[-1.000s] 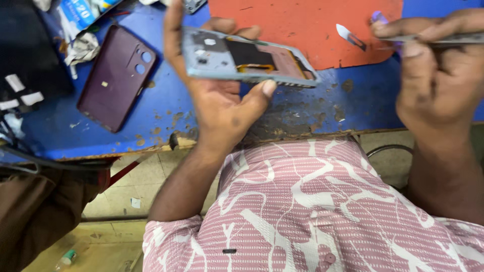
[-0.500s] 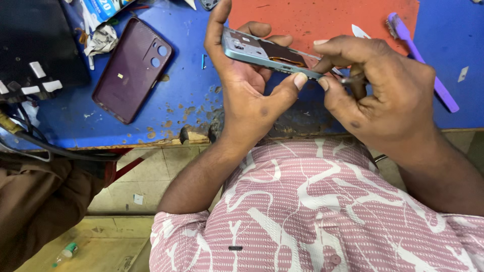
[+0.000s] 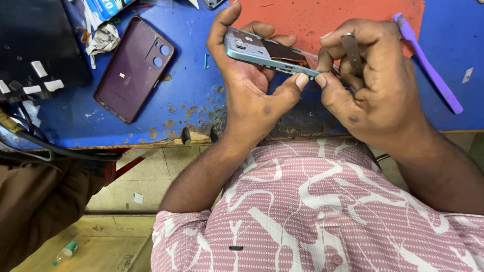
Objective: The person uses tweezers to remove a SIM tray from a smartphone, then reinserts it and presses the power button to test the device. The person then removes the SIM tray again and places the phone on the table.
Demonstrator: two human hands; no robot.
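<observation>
Evidently working along the near edge of an opened phone, probably at a prying or part-lifting stage. Leaving untouched at far left a black power strip (image 3: 35,60) with white switches, a crumpled scrap of paper (image 3: 103,40) and a smooth plum-coloured phone back cover (image 3: 133,68) with round camera cut-outs, lying flat on the scuffed, paint-chipped blue worktop (image 3: 191,100), well apart from both hands. Cradling a pale blue metal phone mid-frame (image 3: 262,50) in the left hand (image 3: 247,95), tilted above the bench in front of the red mat (image 3: 312,17), with fingers curled behind it and the thumb pressed on its near rim. Exposing a dark, matte inner panel inside that thin rounded rim. Gripping a slim, flat grey metal tool (image 3: 351,50) in the closed right hand (image 3: 373,90), with its thumb tip touching the left thumb at the frame's edge; hiding the tool's working end behind the fingers. Passing over a long lilac plastic pry tool (image 3: 428,65) lying at far right on the worktop. Calling next, most likely, for a steady hold on the frame and light, shallow leverage at the seam, sparing the thin metal.
</observation>
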